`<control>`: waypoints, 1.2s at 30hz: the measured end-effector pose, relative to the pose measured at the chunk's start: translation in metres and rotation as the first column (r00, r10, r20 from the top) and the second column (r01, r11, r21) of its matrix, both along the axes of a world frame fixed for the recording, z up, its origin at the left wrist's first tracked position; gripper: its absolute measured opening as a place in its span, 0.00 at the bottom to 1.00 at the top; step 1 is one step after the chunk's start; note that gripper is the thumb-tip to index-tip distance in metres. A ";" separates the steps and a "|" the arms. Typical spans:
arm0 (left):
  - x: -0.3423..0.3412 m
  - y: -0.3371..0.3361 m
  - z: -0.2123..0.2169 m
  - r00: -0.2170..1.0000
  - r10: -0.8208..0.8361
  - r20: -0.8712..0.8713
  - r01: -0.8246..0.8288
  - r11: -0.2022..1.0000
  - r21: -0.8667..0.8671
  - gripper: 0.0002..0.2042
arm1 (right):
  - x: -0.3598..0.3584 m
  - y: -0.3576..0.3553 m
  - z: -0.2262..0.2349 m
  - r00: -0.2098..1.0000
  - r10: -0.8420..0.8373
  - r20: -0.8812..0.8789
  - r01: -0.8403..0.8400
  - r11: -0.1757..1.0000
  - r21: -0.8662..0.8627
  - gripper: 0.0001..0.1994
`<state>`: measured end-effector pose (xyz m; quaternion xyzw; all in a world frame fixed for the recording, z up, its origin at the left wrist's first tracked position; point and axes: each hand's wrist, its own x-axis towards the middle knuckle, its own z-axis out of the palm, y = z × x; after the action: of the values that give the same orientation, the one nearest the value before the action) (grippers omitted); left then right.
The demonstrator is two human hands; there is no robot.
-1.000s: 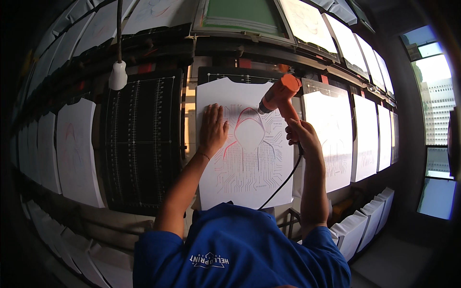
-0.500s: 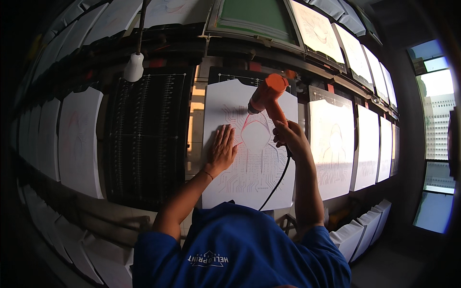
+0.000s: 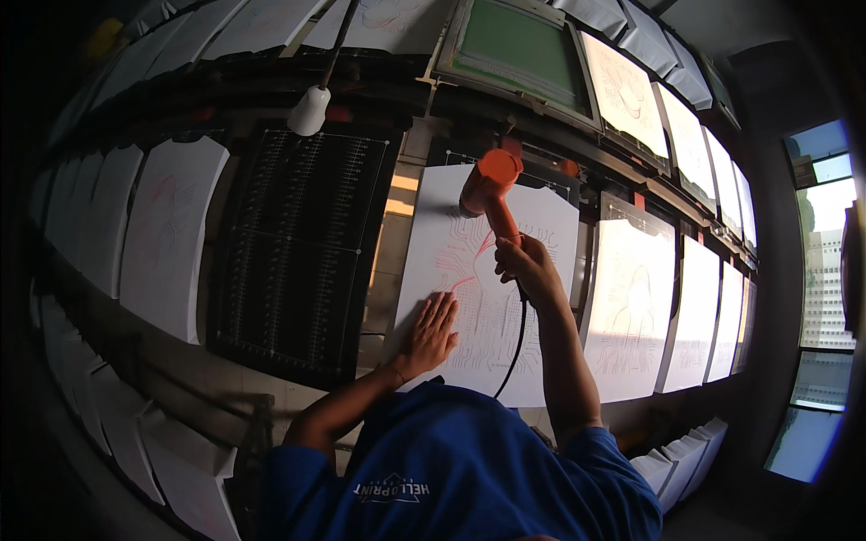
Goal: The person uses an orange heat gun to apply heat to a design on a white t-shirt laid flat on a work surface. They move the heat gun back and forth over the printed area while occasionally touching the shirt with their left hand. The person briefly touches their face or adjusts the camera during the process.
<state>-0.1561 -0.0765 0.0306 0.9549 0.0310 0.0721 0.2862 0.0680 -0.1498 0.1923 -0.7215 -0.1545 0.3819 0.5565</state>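
A white cloth panel (image 3: 428, 230) with a curved neckline lies flat on a black board, printed with fine red and blue-grey lines around a hooded outline. My left hand (image 3: 432, 330) rests flat on the panel's left part, fingers spread and pointing up beside the red lines. In my right hand (image 3: 530, 263) is the handle of an orange heat gun (image 3: 494, 185), held above the panel's upper part. Its dark nozzle points down to the left, over the upper left of the print. A black cord hangs from the handle toward my body.
To the left lies a black board (image 3: 293, 243) with white marks. Rows of printed white panels (image 3: 633, 288) extend both ways. A green screen frame (image 3: 519, 54) lies across the far side. A white lamp-like fitting (image 3: 309, 112) hangs at upper left. Windows (image 3: 825, 261) stand at right.
The whole view has shifted and tilted. My left hand has slid lower on the panel, toward me. The heat gun has moved left over the print, still in my right hand.
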 end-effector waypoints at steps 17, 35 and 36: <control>-0.080 0.098 0.034 0.861 0.500 0.086 -0.507 0.842 0.182 0.35 | -0.016 -0.069 -0.011 0.997 -0.075 0.007 0.075 0.995 0.063 0.17; -0.367 0.328 0.067 0.682 0.679 0.271 -0.687 0.722 -0.082 0.14 | -0.377 0.105 0.031 0.832 0.051 -0.553 0.138 0.946 0.295 0.12; -0.402 0.341 0.073 0.630 0.704 0.327 -0.714 0.691 -0.112 0.14 | -0.398 0.128 0.028 0.849 0.037 -0.527 0.108 0.964 0.242 0.12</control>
<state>-0.5577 0.2647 0.1040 0.8413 0.3521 0.3450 0.2219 -0.3297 -0.0217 0.2203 -0.5114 -0.0317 0.5309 0.6750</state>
